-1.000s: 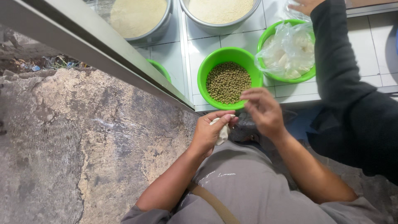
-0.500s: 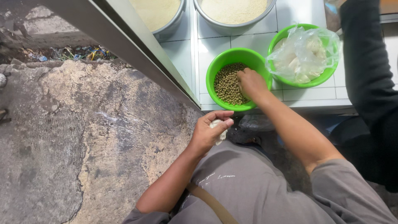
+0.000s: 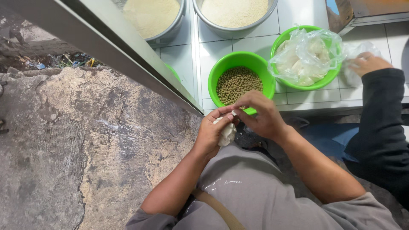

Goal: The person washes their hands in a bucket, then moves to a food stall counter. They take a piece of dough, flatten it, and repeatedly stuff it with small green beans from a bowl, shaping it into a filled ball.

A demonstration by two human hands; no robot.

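My left hand (image 3: 213, 133) cups a small lump of white dough (image 3: 227, 133) just below the counter edge. My right hand (image 3: 260, 114) is pressed against the top of the dough, fingers pinched together at it. Right behind both hands stands a green bowl (image 3: 221, 68) of small green peas (image 3: 237, 84) on the white tiled counter (image 3: 298, 12).
A second green bowl (image 3: 321, 81) holds a clear plastic bag (image 3: 306, 55) of white pieces. Another person's hand (image 3: 368, 64) in a dark sleeve rests beside it at right. Two metal basins (image 3: 238, 30) of pale flour stand at the back. A metal rail (image 3: 128, 51) runs diagonally; rough concrete floor lies left.
My right hand went into the pea bowl and has come back to the dough in my left hand. The other person's hand has shifted to the right of the bagged bowl.
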